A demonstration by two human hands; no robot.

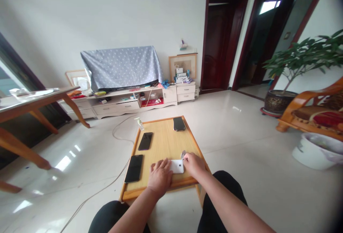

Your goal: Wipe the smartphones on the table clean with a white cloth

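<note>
Near the table's [166,136] front edge — left hand [160,176] open over a white phone [178,167], right hand [194,164] curled beside it — hold unclear.

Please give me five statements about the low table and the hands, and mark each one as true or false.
1. The left hand is on the left end of the white smartphone. True.
2. The pump bottle stands at the near right corner of the wooden table. False: it stands by the far left corner.
3. A black smartphone lies near the far right corner. True.
4. The right hand rests on a knee. False: its fingers are by the white smartphone's right end.
5. The white smartphone lies back up. True.
</note>
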